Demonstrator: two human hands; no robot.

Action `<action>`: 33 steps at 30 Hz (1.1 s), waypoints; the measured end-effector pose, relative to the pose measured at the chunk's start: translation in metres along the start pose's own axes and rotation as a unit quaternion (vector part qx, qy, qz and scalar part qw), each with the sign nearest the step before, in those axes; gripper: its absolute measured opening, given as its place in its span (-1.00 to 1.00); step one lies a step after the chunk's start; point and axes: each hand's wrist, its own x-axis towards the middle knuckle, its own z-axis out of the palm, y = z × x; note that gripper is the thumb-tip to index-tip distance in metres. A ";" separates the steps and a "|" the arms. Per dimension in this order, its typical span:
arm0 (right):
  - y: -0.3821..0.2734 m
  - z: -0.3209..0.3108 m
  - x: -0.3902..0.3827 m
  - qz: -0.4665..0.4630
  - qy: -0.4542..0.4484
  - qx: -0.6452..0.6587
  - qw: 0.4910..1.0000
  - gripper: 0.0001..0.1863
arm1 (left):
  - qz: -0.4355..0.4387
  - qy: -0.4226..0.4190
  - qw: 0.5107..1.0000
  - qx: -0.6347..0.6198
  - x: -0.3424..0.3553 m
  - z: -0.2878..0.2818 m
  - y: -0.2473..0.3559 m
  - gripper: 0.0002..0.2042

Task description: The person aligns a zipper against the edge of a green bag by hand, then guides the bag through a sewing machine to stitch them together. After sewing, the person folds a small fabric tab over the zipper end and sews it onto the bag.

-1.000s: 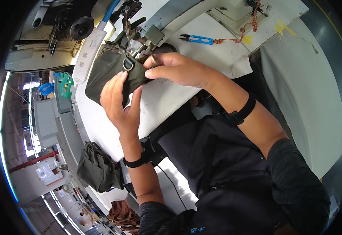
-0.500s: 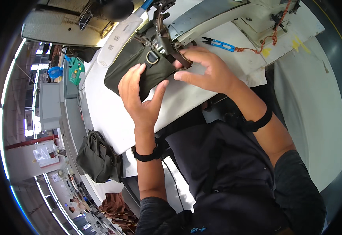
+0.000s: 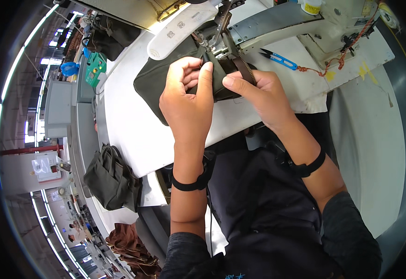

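A dark olive fabric bag (image 3: 154, 83) lies on the white table under the presser foot of a sewing machine (image 3: 277, 25). My left hand (image 3: 187, 100) is over the bag, its thumb and index finger pinching a small dark tab (image 3: 206, 57) that stands up from the fabric. Any ring on that tab is hidden by the fingers. A brown zipper strip (image 3: 244, 66) curves down from the needle area to my right hand (image 3: 265, 95). That hand is closed on the zippered edge, thumb in front and fingers behind.
Blue-handled thread snips (image 3: 279, 59), tied to an orange cord (image 3: 337, 63), lie right of the bag. A white machine guard (image 3: 180, 31) reaches over the bag's far side. Another olive bag (image 3: 112, 179) rests at the table's left edge, with brown material (image 3: 133, 249) below it.
My left hand has gone from spread fingers beside the bag to pinching the tab. My right hand has closed on the zippered edge. The view has shifted, so the scene sits lower and further right.
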 end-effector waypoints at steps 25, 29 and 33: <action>-0.006 0.009 0.012 0.014 0.032 0.038 0.999 -0.88 | 0.027 0.011 1.000 0.009 0.008 0.007 -0.009 -0.91; -0.008 0.016 0.014 0.025 0.046 0.066 0.996 -0.87 | 0.028 0.007 1.000 0.001 0.008 0.007 -0.014 -0.89; -0.012 0.015 0.017 0.018 0.035 0.063 0.997 -0.87 | 0.037 0.003 0.999 0.011 0.010 0.008 -0.018 -0.88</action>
